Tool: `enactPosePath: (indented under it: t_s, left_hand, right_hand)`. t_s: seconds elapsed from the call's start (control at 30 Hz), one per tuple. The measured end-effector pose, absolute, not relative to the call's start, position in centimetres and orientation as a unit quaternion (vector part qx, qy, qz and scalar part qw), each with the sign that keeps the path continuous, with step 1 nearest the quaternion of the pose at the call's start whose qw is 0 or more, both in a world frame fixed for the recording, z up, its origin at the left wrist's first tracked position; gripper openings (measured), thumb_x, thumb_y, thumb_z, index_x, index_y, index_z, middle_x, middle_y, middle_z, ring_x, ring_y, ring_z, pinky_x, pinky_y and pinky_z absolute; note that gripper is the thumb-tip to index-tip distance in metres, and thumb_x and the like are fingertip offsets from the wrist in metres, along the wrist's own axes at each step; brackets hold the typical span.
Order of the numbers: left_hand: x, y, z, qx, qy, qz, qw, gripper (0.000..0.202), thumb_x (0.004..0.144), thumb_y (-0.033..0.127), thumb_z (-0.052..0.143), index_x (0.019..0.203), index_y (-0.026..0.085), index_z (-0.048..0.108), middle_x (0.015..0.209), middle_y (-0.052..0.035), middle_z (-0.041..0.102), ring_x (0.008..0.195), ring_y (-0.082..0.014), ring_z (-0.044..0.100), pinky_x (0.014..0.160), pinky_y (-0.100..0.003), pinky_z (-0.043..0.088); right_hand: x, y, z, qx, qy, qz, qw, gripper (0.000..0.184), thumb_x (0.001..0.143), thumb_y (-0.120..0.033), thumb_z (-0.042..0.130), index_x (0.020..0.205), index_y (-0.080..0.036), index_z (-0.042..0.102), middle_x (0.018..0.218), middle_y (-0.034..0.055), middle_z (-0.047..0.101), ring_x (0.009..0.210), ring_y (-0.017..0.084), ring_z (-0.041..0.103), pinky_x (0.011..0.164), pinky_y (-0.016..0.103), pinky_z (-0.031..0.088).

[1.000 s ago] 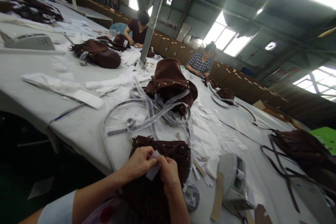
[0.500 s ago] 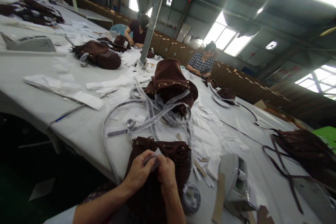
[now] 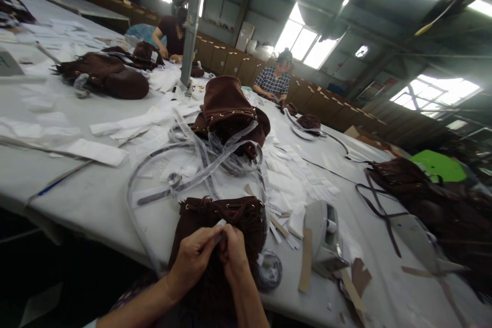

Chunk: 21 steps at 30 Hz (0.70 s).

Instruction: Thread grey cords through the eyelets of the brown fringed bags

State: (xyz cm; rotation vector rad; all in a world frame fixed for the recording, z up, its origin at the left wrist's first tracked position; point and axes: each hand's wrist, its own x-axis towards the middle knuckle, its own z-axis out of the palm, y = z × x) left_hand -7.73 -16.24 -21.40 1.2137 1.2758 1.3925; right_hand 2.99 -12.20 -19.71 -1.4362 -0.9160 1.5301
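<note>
A dark brown suede drawstring bag (image 3: 215,215) lies at the near edge of the table, partly over my lap. My left hand (image 3: 194,259) and my right hand (image 3: 233,259) meet on top of it, fingers closed. Between them they pinch a small pale strip (image 3: 220,230), which pokes up from the fingertips. Most of the strip is hidden by my fingers. Clear plastic straps (image 3: 207,164) loop over the table just beyond the bag.
A second brown bag (image 3: 230,110) stands mid-table among white paper pieces (image 3: 295,184). A grey tape dispenser (image 3: 325,238) sits to the right, a tape roll (image 3: 269,271) beside my right hand. Fringed brown bags (image 3: 423,189) lie far right. Two other people work at the table's far end.
The view has swung to the right. My hands have folded the pale strip smaller and pressed it closer to the bag; they stay together on it.
</note>
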Motion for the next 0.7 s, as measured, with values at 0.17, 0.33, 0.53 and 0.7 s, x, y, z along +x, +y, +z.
enactPosePath:
  t_s: [0.17, 0.33, 0.53, 0.7]
  left_hand:
    - [-7.7, -16.2, -21.2, 0.502, 0.506, 0.540, 0.447, 0.028, 0.083, 0.037, 0.058, 0.103, 0.023, 0.072, 0.103, -0.0062, 0.071, 0.097, -0.0234, 0.064, 0.092, -0.032, 0.046]
    - [-8.5, -16.1, -19.6, 0.338, 0.470, 0.525, 0.624, 0.046, 0.077, 0.047, 0.064, 0.112, 0.017, 0.063, 0.095, -0.0083, 0.071, 0.087, -0.0222, 0.065, 0.082, -0.034, 0.050]
    - [-9.0, -14.7, -18.7, 0.346, 0.473, 0.420, 0.692, 0.047, 0.073, 0.059, 0.062, 0.079, 0.013, 0.059, 0.064, -0.0028, 0.063, 0.055, -0.0120, 0.056, 0.051, -0.022, 0.043]
    - [-8.1, -14.4, -19.0, 0.396, 0.527, 0.380, 0.649, 0.046, 0.076, 0.065, 0.053, 0.078, 0.018, 0.049, 0.055, 0.0041, 0.053, 0.042, -0.0077, 0.044, 0.035, -0.014, 0.026]
  right_hand:
    - [3.6, -12.7, -19.7, -0.534, -0.332, 0.653, 0.423, 0.044, 0.069, -0.059, 0.062, 0.060, -0.019, 0.046, 0.039, -0.0115, 0.033, 0.030, 0.003, 0.022, 0.029, 0.016, 0.017]
    - [3.1, -12.5, -19.9, -0.521, -0.319, 0.653, 0.447, 0.046, 0.065, -0.059, 0.070, 0.065, -0.018, 0.048, 0.038, -0.0123, 0.034, 0.029, 0.002, 0.022, 0.029, 0.017, 0.015]
    - [2.8, -12.9, -20.4, -0.520, -0.356, 0.616, 0.473, 0.046, 0.065, -0.059, 0.070, 0.067, -0.018, 0.051, 0.041, -0.0113, 0.035, 0.034, 0.004, 0.026, 0.032, 0.018, 0.019]
    - [3.2, -12.9, -21.4, -0.517, -0.381, 0.595, 0.485, 0.044, 0.070, -0.058, 0.067, 0.068, -0.018, 0.050, 0.045, -0.0089, 0.040, 0.039, 0.006, 0.033, 0.035, 0.019, 0.023]
